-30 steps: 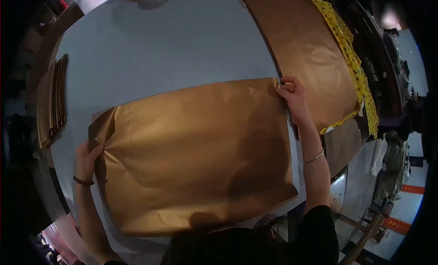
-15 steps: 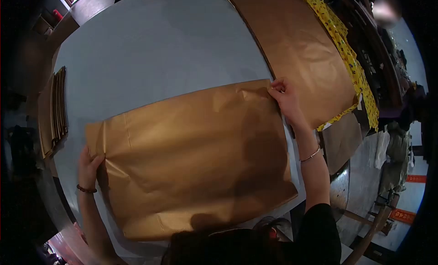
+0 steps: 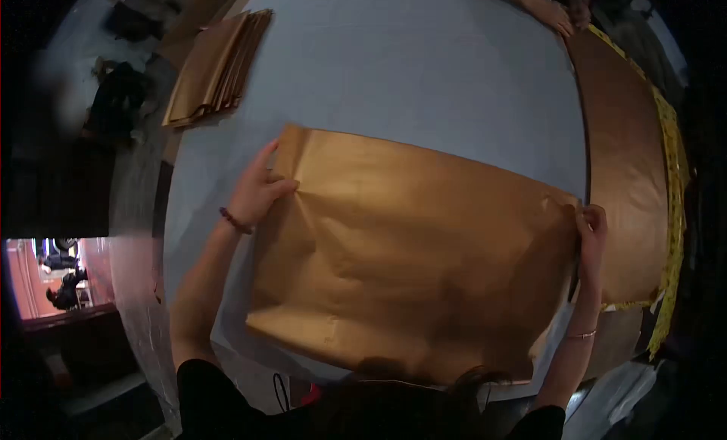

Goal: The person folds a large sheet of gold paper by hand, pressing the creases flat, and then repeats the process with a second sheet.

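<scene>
From the camera on my head, I look down at a big sheet of brown paper (image 3: 424, 243) lying between my two hands, on a grey table (image 3: 379, 76). My left hand (image 3: 257, 191) is at the paper's left side, near its top left corner. My thumb presses on top of the paper, and my fingers are at its edge, so I have hold of it there, and little creases run out from my thumb. My right hand (image 3: 592, 229) is at the top right corner. My thumb and fingers are nearly closed, and they pinch that corner. Most of the paper lies lower than my hands, down toward my body. Past my left hand, near the table's edge, is a stack of folded brown paper (image 3: 219, 69), well apart from my fingers. Just beside my right hand is a wide brown pile (image 3: 628, 160) with a yellow edge (image 3: 672, 213). Far up at the top right, another person's hand (image 3: 556, 17) is by that pile's top corner.
</scene>
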Available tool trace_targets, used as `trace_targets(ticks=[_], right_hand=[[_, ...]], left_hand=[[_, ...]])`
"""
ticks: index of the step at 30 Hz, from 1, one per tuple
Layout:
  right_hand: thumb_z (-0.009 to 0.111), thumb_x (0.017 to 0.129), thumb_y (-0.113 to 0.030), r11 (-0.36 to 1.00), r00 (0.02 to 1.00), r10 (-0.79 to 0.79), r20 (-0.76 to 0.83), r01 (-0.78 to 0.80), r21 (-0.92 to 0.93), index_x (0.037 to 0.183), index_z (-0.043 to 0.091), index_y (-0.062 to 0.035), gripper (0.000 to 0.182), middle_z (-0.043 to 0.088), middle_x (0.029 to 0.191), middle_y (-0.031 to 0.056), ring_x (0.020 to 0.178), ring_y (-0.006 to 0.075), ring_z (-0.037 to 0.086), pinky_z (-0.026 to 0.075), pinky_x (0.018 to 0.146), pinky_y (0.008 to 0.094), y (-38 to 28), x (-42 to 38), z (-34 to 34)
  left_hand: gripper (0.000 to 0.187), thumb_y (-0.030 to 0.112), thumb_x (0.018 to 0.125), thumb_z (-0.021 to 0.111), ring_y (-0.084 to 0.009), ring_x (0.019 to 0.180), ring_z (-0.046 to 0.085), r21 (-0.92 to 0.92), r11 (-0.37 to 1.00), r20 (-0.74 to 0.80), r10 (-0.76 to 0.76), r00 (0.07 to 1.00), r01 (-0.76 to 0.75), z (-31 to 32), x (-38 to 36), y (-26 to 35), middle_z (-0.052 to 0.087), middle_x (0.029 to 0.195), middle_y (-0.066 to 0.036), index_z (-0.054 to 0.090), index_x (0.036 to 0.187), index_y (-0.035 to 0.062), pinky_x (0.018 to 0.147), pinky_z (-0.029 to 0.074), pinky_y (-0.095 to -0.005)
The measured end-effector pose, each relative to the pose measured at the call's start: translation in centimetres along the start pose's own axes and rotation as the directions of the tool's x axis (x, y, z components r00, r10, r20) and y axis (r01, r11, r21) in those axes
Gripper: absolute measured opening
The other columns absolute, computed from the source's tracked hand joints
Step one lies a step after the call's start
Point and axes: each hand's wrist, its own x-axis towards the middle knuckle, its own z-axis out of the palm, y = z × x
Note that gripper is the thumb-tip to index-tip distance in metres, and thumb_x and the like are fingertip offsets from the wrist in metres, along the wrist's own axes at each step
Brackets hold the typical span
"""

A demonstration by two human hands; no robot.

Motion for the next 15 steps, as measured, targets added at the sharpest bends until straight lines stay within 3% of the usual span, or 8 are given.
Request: trace_targets(ticks=[2, 4, 5, 6, 9, 15], right_hand=[[0.057, 0.091, -0.016, 0.999, 0.999, -0.039, 0.033, 0.040, -0.011, 0.106, 0.053, -0.0048, 0.019, 0.050, 0.090, 0.0005, 0.084, 0.0106, 0.047, 0.039, 0.074, 0.0251, 0.8, 0.5, -0.4], [0.057, 0.092, -0.017, 0.997, 0.996, -0.076, 0.054, 0.078, -0.026, 0.106, 0.053, -0.0049, 0.019, 0.050, 0.090, 0.0003, 0.084, 0.0104, 0.046, 0.039, 0.074, 0.0250, 0.6, 0.5, -0.2], [0.057, 0.093, -0.017, 0.999, 0.999, -0.016, 0.041, 0.018, -0.043, 0.105, 0.053, -0.0045, 0.018, 0.050, 0.090, 0.0002, 0.084, 0.0104, 0.046, 0.039, 0.074, 0.0250, 0.2, 0.5, -0.2], [0.056, 0.093, -0.018, 0.997, 0.999, 0.044, 0.025, -0.042, -0.057, 0.105, 0.053, -0.0042, 0.018, 0.050, 0.090, 0.0002, 0.083, 0.0104, 0.046, 0.039, 0.074, 0.0250, 0.1, 0.5, -0.1], [0.055, 0.094, -0.018, 0.998, 0.998, -0.039, 0.051, 0.041, -0.050, 0.103, 0.052, -0.0041, 0.017, 0.049, 0.089, -0.0002, 0.082, 0.0103, 0.045, 0.038, 0.074, 0.0250, 0.3, 0.3, -0.3], [0.053, 0.095, -0.018, 0.997, 0.996, -0.061, 0.067, 0.063, -0.036, 0.103, 0.051, -0.0042, 0.016, 0.047, 0.089, 0.0001, 0.083, 0.0104, 0.044, 0.038, 0.077, 0.0254, 0.9, 0.5, -0.5]], left_hand=[[0.072, 0.004, 0.080, 0.066, -0.0156, 0.082, 0.064, 0.044, 0.998, -0.003, 0.036, 0.999, -0.036, 0.0, -0.6, -0.3, 0.068, 0.092, -0.013, 0.029, 0.142, 0.0037, 0.073, 0.051, -0.0290], [0.072, 0.005, 0.080, 0.066, -0.0153, 0.081, 0.064, -0.115, 0.993, 0.027, -0.035, 0.999, 0.038, 0.1, -1.4, 0.5, 0.068, 0.090, -0.014, 0.030, 0.142, 0.0055, 0.074, 0.051, -0.0295], [0.070, 0.007, 0.085, 0.063, -0.0148, 0.085, 0.062, -0.045, 0.999, 0.037, -0.021, 0.999, 0.022, 0.2, -1.4, 0.3, 0.066, 0.095, -0.013, 0.025, 0.144, 0.0042, 0.074, 0.050, -0.0276], [0.070, 0.007, 0.085, 0.063, -0.0148, 0.085, 0.062, -0.044, 0.999, 0.022, -0.030, 0.999, 0.031, 0.1, -1.3, -0.2, 0.066, 0.095, -0.013, 0.025, 0.144, 0.0042, 0.074, 0.050, -0.0276], [0.061, 0.011, 0.090, 0.058, -0.0128, 0.084, 0.059, -0.121, 0.991, -0.076, 0.051, 0.996, -0.060, 0.3, -1.3, -1.0, 0.065, 0.090, -0.009, 0.028, 0.142, 0.0037, 0.074, 0.047, -0.0258], [0.051, 0.007, 0.093, 0.049, -0.0127, 0.070, 0.052, 0.032, 0.984, -0.145, 0.178, 0.973, -0.175, 0.5, -2.4, -2.0, 0.060, 0.076, -0.006, 0.028, 0.139, 0.0033, 0.065, 0.042, -0.0273]])
